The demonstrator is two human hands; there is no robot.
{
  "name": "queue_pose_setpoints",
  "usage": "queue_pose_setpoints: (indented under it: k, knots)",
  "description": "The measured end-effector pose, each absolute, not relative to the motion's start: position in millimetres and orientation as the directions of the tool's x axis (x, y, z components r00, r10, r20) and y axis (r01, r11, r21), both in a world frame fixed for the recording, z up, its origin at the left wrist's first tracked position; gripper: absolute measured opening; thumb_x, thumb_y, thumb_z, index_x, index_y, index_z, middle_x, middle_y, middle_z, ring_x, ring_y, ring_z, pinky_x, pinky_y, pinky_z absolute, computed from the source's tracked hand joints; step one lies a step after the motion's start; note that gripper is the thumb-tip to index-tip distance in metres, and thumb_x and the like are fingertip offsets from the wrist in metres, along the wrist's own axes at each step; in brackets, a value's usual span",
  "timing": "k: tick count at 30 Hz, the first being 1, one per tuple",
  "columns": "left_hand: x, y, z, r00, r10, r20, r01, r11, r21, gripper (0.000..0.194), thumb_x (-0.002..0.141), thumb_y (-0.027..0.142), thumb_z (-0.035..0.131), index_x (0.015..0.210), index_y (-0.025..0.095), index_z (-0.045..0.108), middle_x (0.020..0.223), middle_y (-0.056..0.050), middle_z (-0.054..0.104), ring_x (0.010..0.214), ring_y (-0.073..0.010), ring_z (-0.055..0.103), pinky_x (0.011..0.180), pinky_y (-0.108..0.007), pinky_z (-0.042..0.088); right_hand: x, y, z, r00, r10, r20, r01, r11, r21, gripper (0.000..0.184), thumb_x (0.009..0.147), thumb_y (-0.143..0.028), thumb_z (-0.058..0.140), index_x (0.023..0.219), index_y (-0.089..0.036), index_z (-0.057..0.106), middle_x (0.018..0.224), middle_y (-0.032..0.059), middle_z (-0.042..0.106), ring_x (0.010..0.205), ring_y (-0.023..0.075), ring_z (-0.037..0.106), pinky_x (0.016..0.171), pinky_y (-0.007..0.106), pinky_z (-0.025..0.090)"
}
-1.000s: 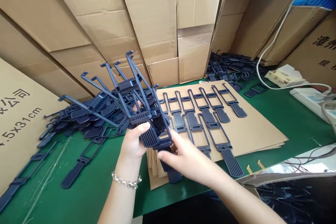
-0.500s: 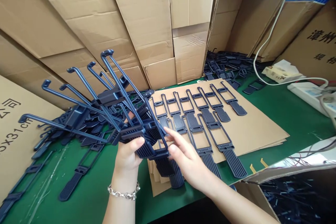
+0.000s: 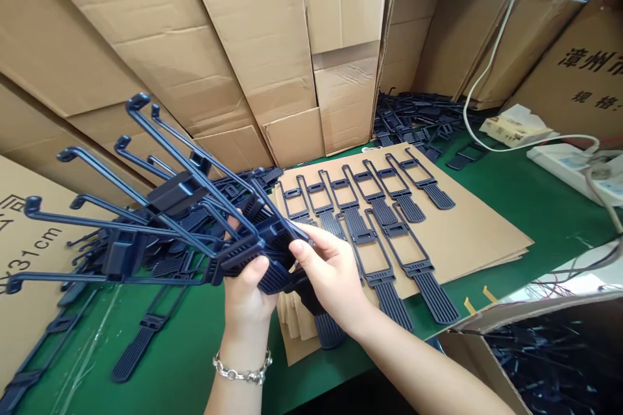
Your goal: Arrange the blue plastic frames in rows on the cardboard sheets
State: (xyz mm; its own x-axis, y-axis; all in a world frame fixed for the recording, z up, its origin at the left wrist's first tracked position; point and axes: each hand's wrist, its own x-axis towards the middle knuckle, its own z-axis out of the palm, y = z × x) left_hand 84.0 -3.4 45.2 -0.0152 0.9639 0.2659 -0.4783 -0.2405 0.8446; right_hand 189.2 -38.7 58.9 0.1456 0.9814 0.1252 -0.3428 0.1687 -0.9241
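A fanned bundle of dark blue plastic frames [image 3: 175, 191], each with long hooked arms and a ribbed plate, is held above the table. My left hand [image 3: 250, 301] is closed around its lower end, the thumb pressed on top. From the other side, my right hand [image 3: 335, 272] pinches the right part of the bundle between thumb and fingers; its fingertips are partly hidden. Just beyond it, similar frames [image 3: 435, 295] lie flat in rows on a stack of cardboard sheets [image 3: 477, 233].
Loose frames [image 3: 134, 343] lie on the green table [image 3: 195, 376] at left, by a larger heap. Another pile [image 3: 413, 117] is at the back. A power strip [image 3: 579, 172] with cables stands at right. Tall cardboard boxes [image 3: 263, 26] wall the back; an open box [image 3: 487, 363] holds dark parts.
The bundle has tilted down and left, its hooked arms now lower. My right hand has shifted slightly left, its thumb and fingers now closer together on the bundle.
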Motion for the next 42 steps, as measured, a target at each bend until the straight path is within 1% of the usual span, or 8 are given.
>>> queue_pose_setpoints:
  k: [6,11,17,28,35,38,40,42]
  knots:
    - [73,2,47,-0.048,0.96,0.277,-0.488,-0.264,0.832,0.052,0.064,0.029,0.068,0.114,0.031,0.055,0.111,-0.004,0.06,0.1,-0.0234,0.056,0.079,-0.033,0.051,180,-24,71,0.007,0.998,-0.057,-0.597,-0.042,-0.801,0.039,0.063,-0.029,0.066,0.098,-0.012,0.066,0.075,0.0012,0.061,0.058,0.0012,0.048,0.057,0.013,0.046]
    - [67,3,51,-0.099,0.949,0.299,-0.496,-0.308,0.812,0.049,0.068,0.03,0.065,0.116,0.032,0.053,0.112,-0.003,0.059,0.105,-0.0226,0.054,0.086,-0.035,0.048,160,-19,74,0.094,0.993,-0.064,-0.584,0.003,-0.812,0.038,0.064,-0.028,0.065,0.1,-0.015,0.066,0.09,0.0016,0.063,0.074,0.0069,0.057,0.07,0.019,0.051]
    - [60,7,52,-0.155,0.919,0.364,-0.489,-0.391,0.78,0.047,0.07,0.026,0.063,0.116,0.033,0.053,0.11,0.002,0.059,0.098,-0.0146,0.056,0.09,-0.026,0.044,136,-13,61,0.309,0.904,0.295,-0.271,0.381,-0.884,0.025,0.077,-0.026,0.053,0.097,-0.018,0.066,0.106,-0.0016,0.059,0.102,0.0068,0.055,0.097,0.021,0.044]
    - [53,3,55,-0.153,0.91,0.386,-0.492,-0.409,0.768,0.054,0.071,0.025,0.063,0.122,0.036,0.047,0.092,0.001,0.061,0.081,-0.014,0.059,0.08,-0.027,0.048,129,-6,57,0.35,0.714,0.607,0.184,0.583,-0.792,0.025,0.084,-0.018,0.039,0.091,-0.017,0.063,0.106,-0.0015,0.059,0.104,0.0029,0.054,0.091,0.017,0.043]
    - [45,10,58,-0.127,0.928,0.349,-0.552,-0.359,0.753,0.048,0.071,0.025,0.063,0.116,0.034,0.051,0.097,0.001,0.061,0.082,-0.0128,0.058,0.066,-0.021,0.05,158,-1,60,0.121,0.515,0.848,0.529,0.69,-0.494,0.03,0.086,-0.014,0.034,0.094,-0.021,0.062,0.108,-0.0022,0.058,0.102,0.0016,0.054,0.081,0.019,0.043]
    - [42,16,54,-0.134,0.956,0.262,-0.554,-0.291,0.78,0.049,0.066,0.026,0.068,0.11,0.038,0.053,0.097,0.003,0.062,0.088,-0.0147,0.059,0.062,-0.02,0.05,186,-8,63,0.152,0.421,0.894,0.61,0.672,-0.42,0.027,0.083,-0.01,0.039,0.095,-0.021,0.06,0.109,-0.0009,0.058,0.103,0.0028,0.054,0.085,0.019,0.044]
    - [41,19,52,-0.142,0.967,0.212,-0.55,-0.255,0.795,0.048,0.063,0.026,0.07,0.107,0.04,0.054,0.093,0.004,0.063,0.089,-0.0158,0.059,0.063,-0.02,0.05,212,-21,62,0.288,0.404,0.868,0.604,0.627,-0.493,0.023,0.079,-0.008,0.046,0.095,-0.019,0.058,0.106,0.0009,0.059,0.1,0.0047,0.056,0.086,0.02,0.045]
    - [40,20,51,-0.15,0.969,0.198,-0.549,-0.248,0.798,0.046,0.062,0.026,0.071,0.103,0.039,0.056,0.092,0.004,0.063,0.09,-0.0163,0.059,0.063,-0.021,0.049,245,-39,56,0.561,0.436,0.704,0.477,0.525,-0.705,0.018,0.076,-0.012,0.054,0.093,-0.016,0.055,0.096,0.002,0.061,0.089,0.006,0.06,0.082,0.021,0.048]
